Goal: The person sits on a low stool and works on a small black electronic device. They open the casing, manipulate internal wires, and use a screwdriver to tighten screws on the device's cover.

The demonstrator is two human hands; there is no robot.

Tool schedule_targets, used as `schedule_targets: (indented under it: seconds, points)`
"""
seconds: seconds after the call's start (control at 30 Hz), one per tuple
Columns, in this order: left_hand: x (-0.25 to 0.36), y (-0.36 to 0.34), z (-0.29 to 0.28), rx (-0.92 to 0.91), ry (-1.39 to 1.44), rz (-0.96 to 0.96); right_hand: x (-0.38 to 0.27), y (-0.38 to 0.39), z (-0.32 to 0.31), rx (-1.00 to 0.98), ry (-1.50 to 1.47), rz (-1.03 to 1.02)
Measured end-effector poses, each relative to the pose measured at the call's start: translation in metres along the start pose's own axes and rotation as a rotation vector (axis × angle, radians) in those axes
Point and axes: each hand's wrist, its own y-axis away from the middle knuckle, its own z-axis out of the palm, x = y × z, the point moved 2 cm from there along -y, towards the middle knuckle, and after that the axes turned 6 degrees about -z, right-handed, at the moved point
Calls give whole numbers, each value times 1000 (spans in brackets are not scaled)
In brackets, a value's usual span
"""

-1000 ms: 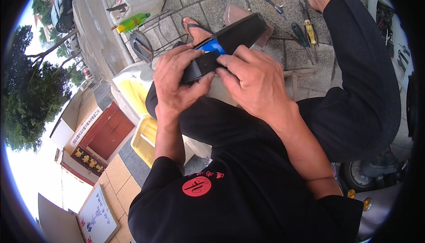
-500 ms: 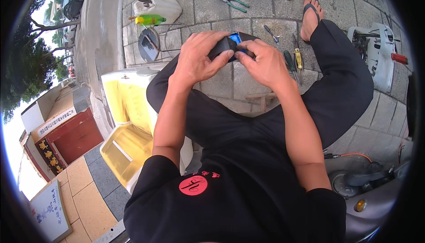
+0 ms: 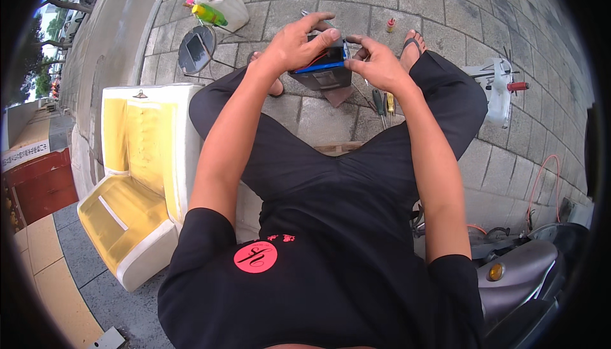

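Note:
Between my knees is a black box (image 3: 321, 80) with a bright blue strip round its upper part; it looks like a battery. Thin red wire shows near its top. My left hand (image 3: 294, 45) grips a dark upper part of it, thumb on top and fingers over the far side. At the box's right upper corner, my right hand (image 3: 380, 66) pinches the edge between thumb and forefinger. The fingertips partly cover what they hold. Just right of the box, a green-handled screwdriver (image 3: 379, 102) and a yellow-handled tool (image 3: 390, 102) lie on the paving.
A yellow and white seat (image 3: 143, 136) stands at my left. Beyond it are a round stool (image 3: 196, 51), a white jug (image 3: 230, 6) and a green bottle (image 3: 209, 13). A small red bottle (image 3: 391, 26) stands ahead. At right are a white housing (image 3: 498, 91) and a scooter (image 3: 525, 272).
The black box has tilted so its near side and blue strip show. My hands have spread further apart on it. The whole view has shifted and turned.

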Motion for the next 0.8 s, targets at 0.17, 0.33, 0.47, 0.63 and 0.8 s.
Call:
schedule_targets:
  seconds: [0.17,0.33,0.47,0.63,0.8]
  points:
    - [-4,-5,2,90,158,20,-23,-17,-17,-96,310,-125]
    - [-26,-9,-10,247,460,77,-48,-35,-19,-189,423,-207]
    - [-51,13,-47,385,476,-147,-45,-39,-23,-221,442,-172]
    - [-79,64,-70,85,519,-623,-48,-44,-26,-257,400,-133]
    - [-75,94,-66,-78,476,-436,-50,-46,-23,-268,370,-108]
